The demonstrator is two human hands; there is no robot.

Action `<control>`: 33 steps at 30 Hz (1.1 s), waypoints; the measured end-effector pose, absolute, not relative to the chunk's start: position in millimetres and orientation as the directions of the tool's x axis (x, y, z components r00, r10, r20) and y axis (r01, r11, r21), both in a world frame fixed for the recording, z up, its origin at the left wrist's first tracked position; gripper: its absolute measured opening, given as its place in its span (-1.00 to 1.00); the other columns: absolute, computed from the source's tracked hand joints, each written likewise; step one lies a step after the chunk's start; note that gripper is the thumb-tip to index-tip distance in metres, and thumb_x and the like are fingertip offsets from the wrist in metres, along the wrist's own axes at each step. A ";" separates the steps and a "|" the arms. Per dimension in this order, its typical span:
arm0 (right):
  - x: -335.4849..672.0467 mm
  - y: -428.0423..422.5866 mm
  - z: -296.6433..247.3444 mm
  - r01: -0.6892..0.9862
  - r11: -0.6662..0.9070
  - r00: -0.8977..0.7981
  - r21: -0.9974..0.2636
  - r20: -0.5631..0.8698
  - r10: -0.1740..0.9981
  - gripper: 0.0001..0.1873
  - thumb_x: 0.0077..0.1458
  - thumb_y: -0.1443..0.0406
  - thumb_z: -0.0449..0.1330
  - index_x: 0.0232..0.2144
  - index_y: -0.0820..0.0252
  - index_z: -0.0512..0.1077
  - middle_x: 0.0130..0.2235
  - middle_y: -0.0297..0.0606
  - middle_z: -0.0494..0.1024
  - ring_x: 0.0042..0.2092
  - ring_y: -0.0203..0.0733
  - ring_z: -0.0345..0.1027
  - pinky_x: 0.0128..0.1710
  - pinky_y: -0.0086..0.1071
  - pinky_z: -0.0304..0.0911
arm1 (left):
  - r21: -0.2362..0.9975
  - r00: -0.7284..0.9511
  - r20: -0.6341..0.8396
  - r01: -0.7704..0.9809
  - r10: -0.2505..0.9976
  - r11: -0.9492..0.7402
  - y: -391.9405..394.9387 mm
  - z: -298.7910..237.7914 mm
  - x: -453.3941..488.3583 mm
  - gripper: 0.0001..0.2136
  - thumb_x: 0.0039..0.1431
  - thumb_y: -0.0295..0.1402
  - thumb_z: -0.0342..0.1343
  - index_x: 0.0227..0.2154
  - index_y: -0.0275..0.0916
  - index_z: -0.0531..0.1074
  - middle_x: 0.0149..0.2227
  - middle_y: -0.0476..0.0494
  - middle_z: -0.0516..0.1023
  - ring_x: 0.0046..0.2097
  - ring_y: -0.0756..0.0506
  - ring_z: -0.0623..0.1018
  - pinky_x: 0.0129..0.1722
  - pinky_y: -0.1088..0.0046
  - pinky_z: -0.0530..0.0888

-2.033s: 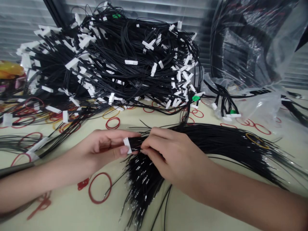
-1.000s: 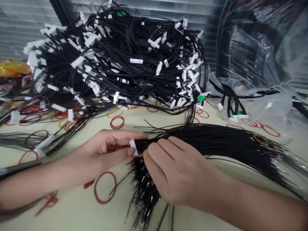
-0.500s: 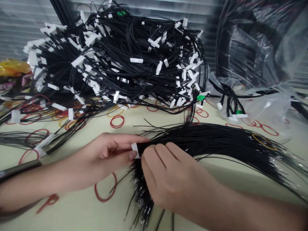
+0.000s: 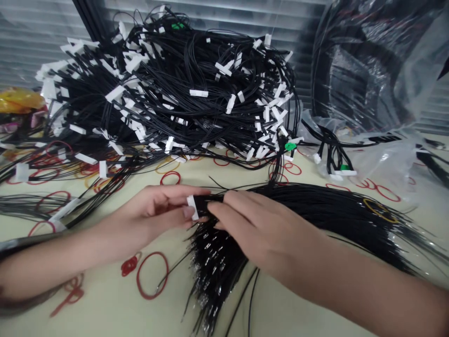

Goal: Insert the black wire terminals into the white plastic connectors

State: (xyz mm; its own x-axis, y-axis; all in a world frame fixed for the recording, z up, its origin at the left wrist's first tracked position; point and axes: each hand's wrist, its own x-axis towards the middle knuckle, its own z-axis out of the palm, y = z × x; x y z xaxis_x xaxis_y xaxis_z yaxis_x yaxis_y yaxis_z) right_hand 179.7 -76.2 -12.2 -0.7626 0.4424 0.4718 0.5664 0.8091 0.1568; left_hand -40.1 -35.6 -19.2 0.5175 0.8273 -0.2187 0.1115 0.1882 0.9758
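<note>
My left hand (image 4: 159, 213) pinches a small white connector (image 4: 192, 208) between thumb and forefinger, with black wires running out of it to the right. My right hand (image 4: 261, 229) is closed at the connector's wire side, fingertips pressed on a thin black wire (image 4: 210, 202) right at the housing. Under and right of both hands lies a thick bundle of loose black wires (image 4: 315, 208) with bare metal terminals (image 4: 210, 267) fanned out toward me.
A tall heap of finished black harnesses with white connectors (image 4: 175, 89) fills the back of the table. Red rubber bands (image 4: 152, 276) are scattered on the pale tabletop (image 4: 105, 309). Clear plastic bags (image 4: 372, 79) with more wires stand at the right. A yellow packet (image 4: 17, 100) sits at the far left.
My right hand dipped down into the terminal ends, then came back up to the connector. My left hand kept hold of the connector almost in place.
</note>
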 end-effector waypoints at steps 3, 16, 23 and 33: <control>189.3 -70.5 -0.6 0.584 0.807 -0.742 0.087 0.460 0.488 -0.73 0.22 0.58 0.01 -0.27 0.36 0.49 -0.35 -0.18 0.49 -0.37 -0.14 0.36 -0.38 -0.31 0.29 | 0.959 0.484 -0.252 0.006 0.838 0.285 -30.4 -20.3 -41.4 -0.65 0.03 -0.54 0.38 -0.09 -0.18 0.62 -0.36 0.06 0.72 -0.27 0.04 0.71 -0.26 0.73 0.56; 191.7 -60.9 0.8 0.603 0.714 -0.601 -0.356 0.384 0.700 -0.91 0.28 0.43 0.18 -0.28 0.30 0.48 -0.34 -0.33 0.50 -0.35 -0.32 0.37 -0.37 -0.43 0.20 | 0.881 0.584 0.221 0.224 0.781 -0.416 -33.8 -14.7 -51.3 -0.63 0.08 -0.61 0.25 -0.09 -0.09 0.59 -0.31 0.08 0.72 -0.29 0.07 0.68 -0.29 0.76 0.56; 198.1 -58.0 8.1 0.583 0.674 -0.596 -0.453 0.326 0.734 -0.87 0.28 0.44 0.15 -0.36 0.26 0.41 -0.40 -0.42 0.46 -0.41 -0.40 0.27 -0.38 -0.47 0.13 | 0.410 0.701 0.422 0.418 0.575 -0.811 -31.7 -9.7 -56.5 -0.83 0.27 -0.46 0.15 -0.15 -0.27 0.59 -0.28 -0.13 0.73 -0.36 -0.03 0.67 -0.42 0.61 0.53; 200.9 -69.9 27.3 0.474 0.775 -0.649 -0.417 0.429 0.628 -0.77 0.24 0.58 0.09 -0.31 0.21 0.43 -0.34 -0.40 0.42 -0.32 -0.41 0.30 -0.33 -0.53 0.18 | 0.113 0.689 0.594 0.438 0.414 -0.892 -28.3 -14.7 -63.1 -0.81 0.39 -0.40 0.08 -0.12 -0.15 0.60 -0.08 -0.18 0.49 -0.04 -0.09 0.54 -0.09 0.46 0.53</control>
